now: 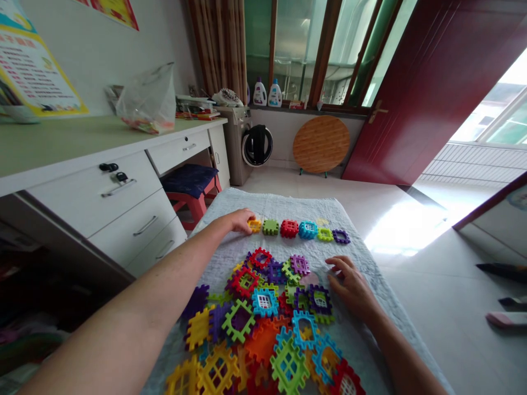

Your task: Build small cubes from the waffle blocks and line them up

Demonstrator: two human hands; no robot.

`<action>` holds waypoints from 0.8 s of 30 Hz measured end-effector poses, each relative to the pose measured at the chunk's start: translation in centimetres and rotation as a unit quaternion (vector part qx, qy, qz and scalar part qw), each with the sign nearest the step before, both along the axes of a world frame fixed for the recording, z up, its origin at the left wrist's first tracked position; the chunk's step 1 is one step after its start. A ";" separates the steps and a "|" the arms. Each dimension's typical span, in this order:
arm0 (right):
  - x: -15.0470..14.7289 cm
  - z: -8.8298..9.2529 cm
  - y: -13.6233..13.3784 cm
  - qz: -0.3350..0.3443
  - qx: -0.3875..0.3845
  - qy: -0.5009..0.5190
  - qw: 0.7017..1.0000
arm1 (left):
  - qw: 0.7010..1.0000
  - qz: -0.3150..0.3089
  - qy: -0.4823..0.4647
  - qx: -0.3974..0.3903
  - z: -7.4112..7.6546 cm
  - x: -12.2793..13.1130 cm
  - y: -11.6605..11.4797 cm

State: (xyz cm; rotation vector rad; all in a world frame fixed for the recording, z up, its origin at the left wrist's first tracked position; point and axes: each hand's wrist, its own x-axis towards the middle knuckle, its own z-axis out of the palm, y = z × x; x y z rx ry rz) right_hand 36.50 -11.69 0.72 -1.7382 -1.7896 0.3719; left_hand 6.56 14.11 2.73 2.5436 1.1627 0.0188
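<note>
At the left end of a row of plastic pieces, my left hand (242,220) has its fingers closed on a yellow piece (254,225). Rightward along the row lie a green piece (270,227), a red one (289,228), a blue one (308,229), a light green one (325,234) and a dark purple one (341,236). Nearer me is a loose pile of notched pieces in many colours, with a blue piece (265,302) on it. My right hand (349,281) is right of the pile, fingers apart, holding nothing.
A pale cloth (284,204) covers the table. On the left stand a white desk (123,181) with drawers and a stool (191,181). Farther back are a washing machine (239,142), a round wooden board (321,144) and a red door (411,104).
</note>
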 end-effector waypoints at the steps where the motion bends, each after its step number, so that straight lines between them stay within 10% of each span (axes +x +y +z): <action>1: 0.0 0.0 0.0 0.001 0.000 0.001 1.000 | 1.000 0.002 0.000 -0.002 0.1 0.0 0.0; 8: -0.1 0.3 -0.1 0.029 -0.006 0.007 1.000 | 0.999 0.044 0.019 0.024 1.6 -1.4 -2.3; 17: -0.9 1.9 -1.5 0.150 -0.049 -0.018 0.987 | 0.990 0.063 -0.055 0.113 3.1 -6.9 -13.1; 24: -0.6 2.5 -2.3 0.190 -0.079 -0.035 0.978 | 0.964 0.131 -0.212 0.088 3.6 -6.2 -19.3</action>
